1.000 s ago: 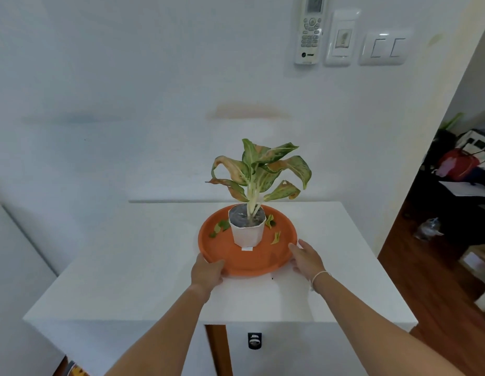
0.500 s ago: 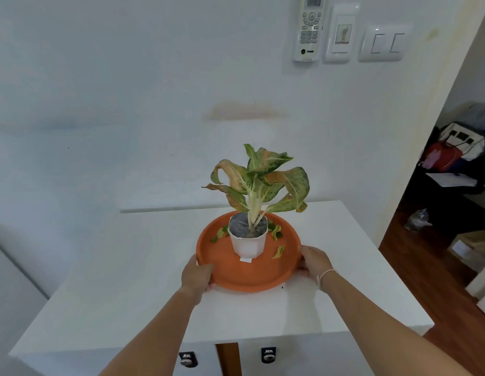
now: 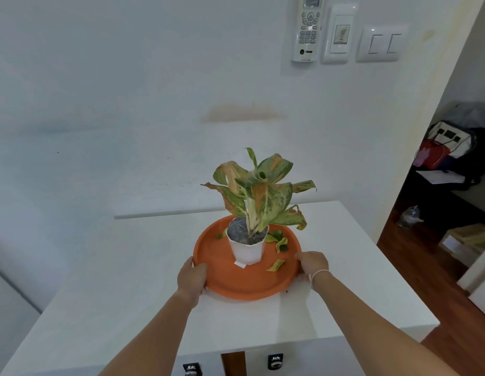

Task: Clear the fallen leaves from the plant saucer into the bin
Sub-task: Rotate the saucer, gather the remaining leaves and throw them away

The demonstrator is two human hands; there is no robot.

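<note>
On the white table point(image 3: 127, 267), the left hand point(image 3: 191, 278) and right hand point(image 3: 313, 264) clasp opposite rims of the round orange plastic saucer point(image 3: 235, 280), which holds a white potted plant point(image 3: 248, 246) and loose yellow-green fallen leaves point(image 3: 276, 265) right of the pot.

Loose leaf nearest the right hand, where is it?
Head view: the leaf lies inside the orange saucer, right of the white pot, just inside the rim from the right hand.

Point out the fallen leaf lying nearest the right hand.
The yellow-green leaf alone near the saucer's front right; the others lie farther back beside the white pot.
</note>
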